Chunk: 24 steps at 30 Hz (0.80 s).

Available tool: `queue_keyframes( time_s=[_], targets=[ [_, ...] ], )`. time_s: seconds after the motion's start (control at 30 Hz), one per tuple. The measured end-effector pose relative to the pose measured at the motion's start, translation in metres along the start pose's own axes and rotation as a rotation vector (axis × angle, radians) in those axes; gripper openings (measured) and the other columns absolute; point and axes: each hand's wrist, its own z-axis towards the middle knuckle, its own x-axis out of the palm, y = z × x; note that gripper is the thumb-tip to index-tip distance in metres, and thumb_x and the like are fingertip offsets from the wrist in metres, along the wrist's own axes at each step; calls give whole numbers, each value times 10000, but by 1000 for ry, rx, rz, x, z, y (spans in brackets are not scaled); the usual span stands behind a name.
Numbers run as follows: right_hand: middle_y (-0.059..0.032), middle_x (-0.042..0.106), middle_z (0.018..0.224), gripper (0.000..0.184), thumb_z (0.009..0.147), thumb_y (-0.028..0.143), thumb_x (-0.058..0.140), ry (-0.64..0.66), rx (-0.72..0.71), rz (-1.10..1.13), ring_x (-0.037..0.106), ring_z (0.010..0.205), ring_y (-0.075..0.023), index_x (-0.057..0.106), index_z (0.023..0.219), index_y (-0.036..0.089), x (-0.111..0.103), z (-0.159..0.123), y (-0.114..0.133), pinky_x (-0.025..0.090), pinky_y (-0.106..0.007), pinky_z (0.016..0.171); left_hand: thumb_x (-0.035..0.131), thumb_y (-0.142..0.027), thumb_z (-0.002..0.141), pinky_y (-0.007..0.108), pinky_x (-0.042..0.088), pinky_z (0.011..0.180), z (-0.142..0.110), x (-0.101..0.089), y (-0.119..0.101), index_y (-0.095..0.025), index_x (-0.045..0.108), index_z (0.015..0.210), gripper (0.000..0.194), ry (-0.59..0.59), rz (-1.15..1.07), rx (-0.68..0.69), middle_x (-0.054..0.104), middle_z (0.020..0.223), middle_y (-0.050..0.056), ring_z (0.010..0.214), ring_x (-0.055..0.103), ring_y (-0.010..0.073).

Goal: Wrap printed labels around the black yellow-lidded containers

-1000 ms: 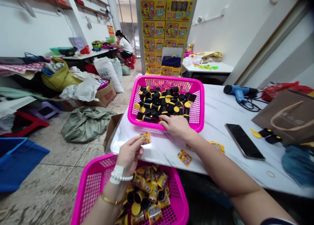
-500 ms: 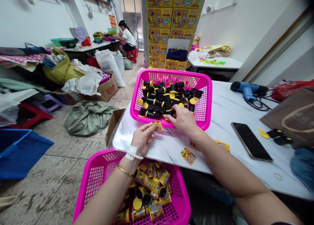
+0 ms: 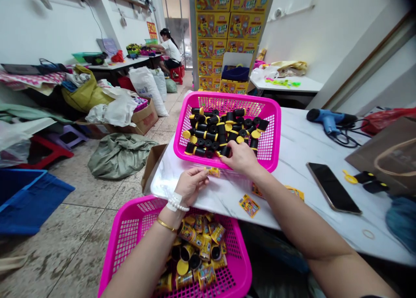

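Observation:
My left hand (image 3: 191, 185) is pinching a small yellow printed wrapper (image 3: 212, 171) by its edge, just in front of the upper pink basket (image 3: 274, 152). Inside that basket lie many black cylinders with yellow ends (image 3: 208, 135). My right hand (image 3: 241, 157) reaches over its near rim, thumb and fingers closed on a black cylinder (image 3: 225, 151) at the front of the pile. Below the table edge, the lower pink basket (image 3: 112, 246) holds cylinders in yellow printed wrappers (image 3: 204, 248), partly covered by my left forearm.
On the white table (image 3: 292, 137) are a loose printed wrapper (image 3: 249, 205), a phone (image 3: 333, 188), a blue heat gun (image 3: 329, 119) and a brown paper bag (image 3: 386, 148). Yellow cartons (image 3: 212, 24) are stacked behind. A person (image 3: 170, 50) sits at a far table.
My left hand has shifted slightly right with the wrapper, which now shows more edge-on. My right hand has closed on a black cylinder and tipped it up a little.

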Motion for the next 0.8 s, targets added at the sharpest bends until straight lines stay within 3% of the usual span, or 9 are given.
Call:
queue_keyframes(
  time_s=[0.1, 0.27, 0.37, 0.43, 0.6, 0.8],
  targets=[
    [-87, 693, 866, 470, 825, 355, 616, 25, -107, 49, 633, 908, -278, 605, 1268, 197, -1, 1, -3, 487, -347, 765, 933, -278, 526, 140, 283, 407, -1, 0, 0, -76, 714, 701, 346, 1, -5, 10, 593, 534, 7, 482, 515, 57],
    [-92, 733, 908, 496, 881, 368, 588, 125, -237, 94, 638, 986, -302, 573, 1352, 216, -12, 0, -7, 455, -413, 885, 929, -254, 524, 143, 278, 394, -1, -3, 1, -89, 708, 768, 368, -9, -53, 37, 641, 634, 13, 474, 516, 46],
    [-55, 760, 1004, 496, 895, 279, 564, 218, -324, 242, 666, 990, -245, 532, 1388, 230, -17, -3, -5, 451, -376, 919, 918, -236, 544, 142, 235, 367, 0, -4, 1, -85, 716, 841, 390, -8, -73, 35, 678, 702, 36, 455, 490, 31],
    [-48, 761, 1043, 494, 904, 315, 575, 230, -337, 331, 686, 950, -215, 519, 1389, 234, -16, -6, -2, 468, -337, 883, 913, -221, 551, 136, 238, 362, 1, -4, 1, -80, 718, 864, 395, -17, -79, 21, 689, 720, 43, 457, 494, 29],
    [-63, 739, 944, 410, 890, 357, 604, 47, -247, 409, 680, 843, -207, 553, 1259, 187, 5, -10, 6, 477, -303, 777, 899, -204, 577, 124, 251, 361, 0, -1, 1, -69, 685, 780, 325, -49, -81, 10, 687, 709, 43, 468, 508, 27],
    [-17, 661, 924, 275, 812, 308, 629, -110, -316, 600, 616, 804, -167, 559, 1061, 215, 13, -9, 7, 472, -279, 771, 887, -207, 602, 133, 235, 355, -5, 5, 1, -90, 670, 751, 288, -80, -47, -4, 701, 703, 49, 461, 509, 37]
  ],
)
